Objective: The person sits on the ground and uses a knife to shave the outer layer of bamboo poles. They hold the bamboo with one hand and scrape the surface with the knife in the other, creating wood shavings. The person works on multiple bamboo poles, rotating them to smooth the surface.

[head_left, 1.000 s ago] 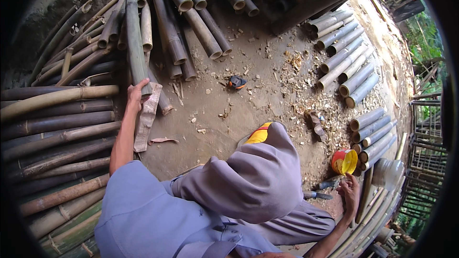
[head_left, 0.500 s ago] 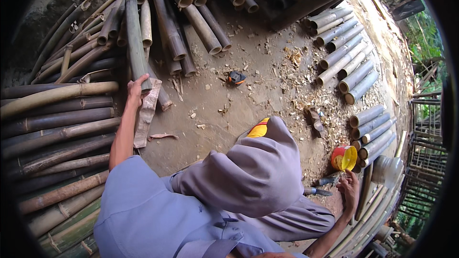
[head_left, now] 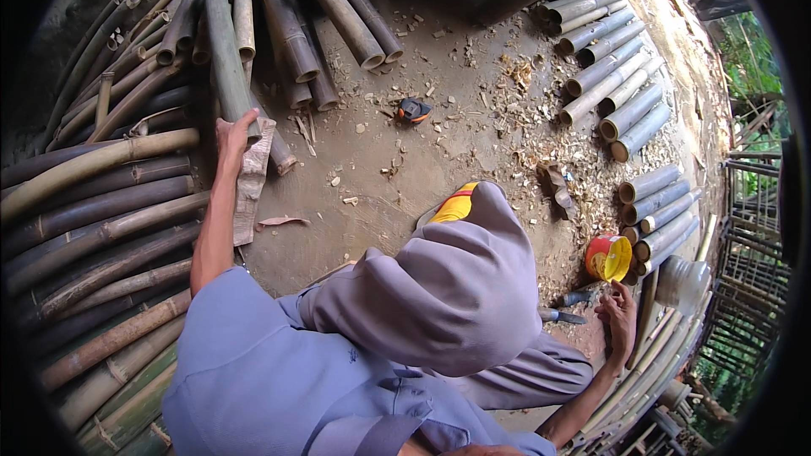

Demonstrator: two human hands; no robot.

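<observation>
My left hand (head_left: 236,133) is closed round the near end of a long greenish-grey bamboo pole (head_left: 226,55). That end lies over a notched, pale wooden block (head_left: 252,177) on the ground. At the right, my right hand (head_left: 619,314) is bent, its fingertips at the lower rim of a red tub with a yellow inside (head_left: 610,257). The fingers look pinched on that rim, though the contact is small in view. A knife (head_left: 562,315) with a dark handle lies left of this hand.
Stacked bamboo poles (head_left: 127,194) fill the left; more poles (head_left: 346,21) lie at the far side. Short cut bamboo lengths (head_left: 617,76) sit in rows at right. A black and orange tape measure (head_left: 414,110) rests mid-floor among wood chips. A clear plastic jar (head_left: 683,283) stands beside the tub.
The whole view has shifted slightly, so floor things appear higher in the picture. Both hands stay at the same things, with no clear movement of the pole or tub.
</observation>
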